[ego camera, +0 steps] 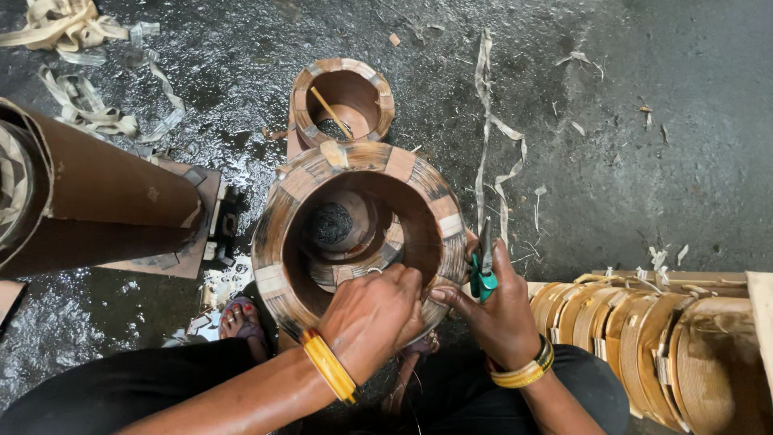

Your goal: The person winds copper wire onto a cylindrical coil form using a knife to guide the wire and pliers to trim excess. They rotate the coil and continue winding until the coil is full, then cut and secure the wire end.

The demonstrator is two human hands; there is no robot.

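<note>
Head view, looking straight down. Person seated on wet dark floor [628, 161], knees at the near edge of view.

Large wound coil [358, 234], ring-shaped and wrapped in brown and tan tape segments, stands upright on the floor directly in front of the knees, bore facing up. This puts the near rim within reach of both hands.

Left hand [377, 314]: fingers curled over the near rim, clenched on the wrapping there, knuckles up. Appears to be pressing the tape down to hold it. Yellow bangle [328, 366] on that wrist.

Right hand [493, 306]: closed around green-handled scissors [483, 270], blades pointing away from the body, beside the coil's right rim; forefinger extends toward the left hand's fingertips. Holding the tool in the palm leaves a fingertip free at the rim.

Smaller wound coil [342, 101] stands just beyond the large one, a thin stick resting in its bore.

Brown paper roll [97, 201] lies on its side at the left edge. Row of tan tape rolls [644, 330] on a wooden stand at the right. Offcut tape strips [493, 145] scattered on the floor. Bare foot [241, 318] near-left of the coil.
</note>
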